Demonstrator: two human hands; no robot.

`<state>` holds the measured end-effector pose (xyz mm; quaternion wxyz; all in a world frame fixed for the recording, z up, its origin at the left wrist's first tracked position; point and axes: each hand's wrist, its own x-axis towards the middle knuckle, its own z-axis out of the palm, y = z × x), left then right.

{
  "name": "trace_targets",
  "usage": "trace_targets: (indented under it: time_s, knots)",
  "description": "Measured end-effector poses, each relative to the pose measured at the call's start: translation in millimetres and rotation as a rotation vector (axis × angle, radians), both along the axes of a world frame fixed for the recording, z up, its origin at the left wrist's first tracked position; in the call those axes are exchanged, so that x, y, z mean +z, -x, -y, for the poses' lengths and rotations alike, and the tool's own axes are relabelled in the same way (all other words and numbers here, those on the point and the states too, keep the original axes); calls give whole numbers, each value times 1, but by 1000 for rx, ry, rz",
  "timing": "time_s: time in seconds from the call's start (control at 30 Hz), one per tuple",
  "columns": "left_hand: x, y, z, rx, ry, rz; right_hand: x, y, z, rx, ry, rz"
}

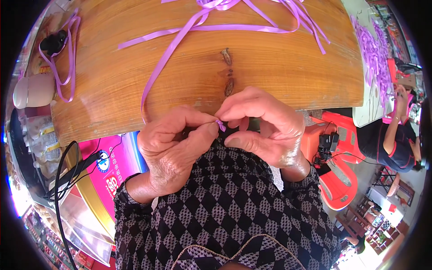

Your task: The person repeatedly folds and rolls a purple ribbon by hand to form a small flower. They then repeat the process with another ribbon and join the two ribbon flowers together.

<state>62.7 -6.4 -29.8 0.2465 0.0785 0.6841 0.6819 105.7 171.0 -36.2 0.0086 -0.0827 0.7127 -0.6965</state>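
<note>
Just off the near edge of the wooden table (pixel 180 85), my two hands meet in front of my body. My left hand (pixel 177 146) is closed in a pinch on a small folded or knotted piece of purple ribbon (pixel 221 125) between thumb and index finger. Close against it is the index fingertip of my right hand (pixel 267 123); that hand's thumb stands apart and its other fingers curl behind, partly hidden. A long purple ribbon strand (pixel 164 63) runs down the table and disappears behind my left hand. Whether it joins the pinched piece cannot be seen.
More purple ribbon (pixel 220 4) lies heaped at the table's far edge. Left are a looped ribbon (pixel 72 58) by a black object and a pale rounded object (pixel 33 91). Right are red plastic stools (pixel 337 191), a white table with piled ribbon (pixel 373 54), and another person (pixel 396 139).
</note>
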Motion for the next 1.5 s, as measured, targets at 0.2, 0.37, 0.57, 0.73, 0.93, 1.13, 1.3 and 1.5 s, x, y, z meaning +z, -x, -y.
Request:
trace_targets:
  time_s: [0.2, 0.37, 0.57, 0.73, 0.93, 1.13, 1.3, 1.5]
  knots:
    - [4, 1, -1, -41, -55, 99, -8, -1, 9, -70, -41, -100]
    - [2, 0, -1, -44, -67, 184, -13, -1, 14, -139, -46, -172]
    - [5, 12, -1, -92, -35, 202, -11, 2, 5, -132, -50, -165]
    - [13, 18, -4, -141, 111, 21, -10, 4, 4, -129, -62, -162]
    - [15, 27, -3, -343, 171, -16, -11, 6, 2, -104, -118, -189]
    - [13, 29, -5, -306, 124, 172, -11, 8, 2, -104, -197, -265]
    - [10, 25, -8, -237, 162, 132, -15, 10, 3, -154, -210, -336]
    - [16, 23, -10, -167, 102, 292, -15, 10, 5, -162, -190, -359]
